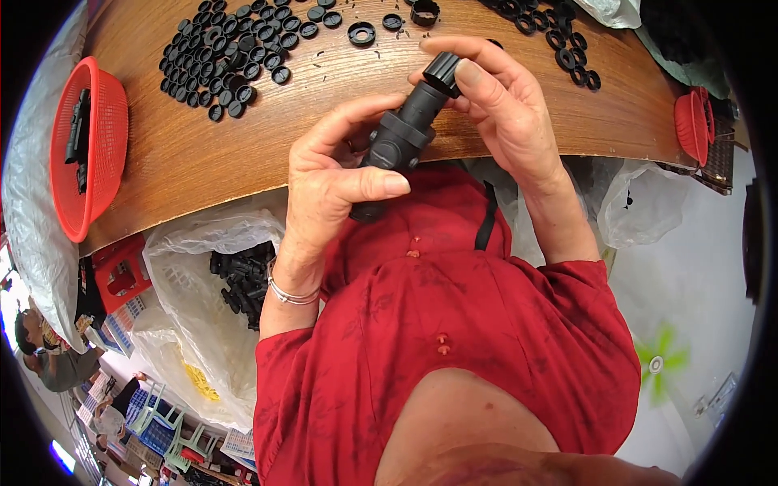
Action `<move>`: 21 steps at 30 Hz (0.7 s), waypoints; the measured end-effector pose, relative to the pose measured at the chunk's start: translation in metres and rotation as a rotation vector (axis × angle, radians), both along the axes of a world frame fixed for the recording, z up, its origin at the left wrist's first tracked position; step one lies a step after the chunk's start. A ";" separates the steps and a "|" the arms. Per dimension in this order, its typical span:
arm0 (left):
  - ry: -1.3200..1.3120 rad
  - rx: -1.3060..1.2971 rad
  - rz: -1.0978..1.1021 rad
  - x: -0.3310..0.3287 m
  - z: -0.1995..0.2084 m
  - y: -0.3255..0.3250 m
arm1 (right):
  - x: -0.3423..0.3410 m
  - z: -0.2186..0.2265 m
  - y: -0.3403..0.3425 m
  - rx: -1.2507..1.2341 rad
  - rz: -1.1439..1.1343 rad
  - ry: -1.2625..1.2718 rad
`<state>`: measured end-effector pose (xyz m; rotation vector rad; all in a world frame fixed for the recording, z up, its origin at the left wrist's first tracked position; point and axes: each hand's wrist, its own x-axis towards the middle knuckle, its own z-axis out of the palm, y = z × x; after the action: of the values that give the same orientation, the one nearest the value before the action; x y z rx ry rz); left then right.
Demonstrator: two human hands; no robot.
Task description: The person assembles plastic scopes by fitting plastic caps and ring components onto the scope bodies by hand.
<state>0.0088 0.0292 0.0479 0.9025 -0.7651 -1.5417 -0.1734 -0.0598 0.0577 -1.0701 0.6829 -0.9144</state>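
A black scope-shaped tube (395, 144) is held tilted above the table's near edge, its far end pointing up and right. My left hand (324, 166) wraps round its lower body, with the thumb across the front. At the far end sits a ribbed black cap (442, 73), pinched between the thumb and fingers of my right hand (519, 113). The cap touches the tube; whether it is fully seated I cannot tell. Beyond my hands lie a flat black ring (361, 33) and a taller notched ring (425, 11).
Many small black round caps (231, 57) spread over the brown table (203, 162); black rings (567, 53) lie at the far right. A red basket (101, 154) with black tubes stands left, another red basket (689, 125) right. Below the edge hangs a plastic bag (190, 267) of black parts.
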 end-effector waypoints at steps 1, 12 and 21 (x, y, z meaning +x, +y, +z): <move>-0.001 0.003 -0.004 0.001 -0.002 0.000 | -0.001 -0.001 0.000 0.039 0.032 -0.030; 0.426 0.081 -0.132 0.004 -0.013 -0.005 | -0.003 0.003 0.012 0.046 0.142 -0.038; 0.025 0.096 -0.115 0.007 0.000 -0.004 | -0.012 0.006 0.012 -0.132 0.231 0.174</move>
<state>0.0162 0.0256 0.0480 0.9204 -0.7408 -1.6996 -0.1854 -0.0478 0.0635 -1.3285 0.6324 -0.6792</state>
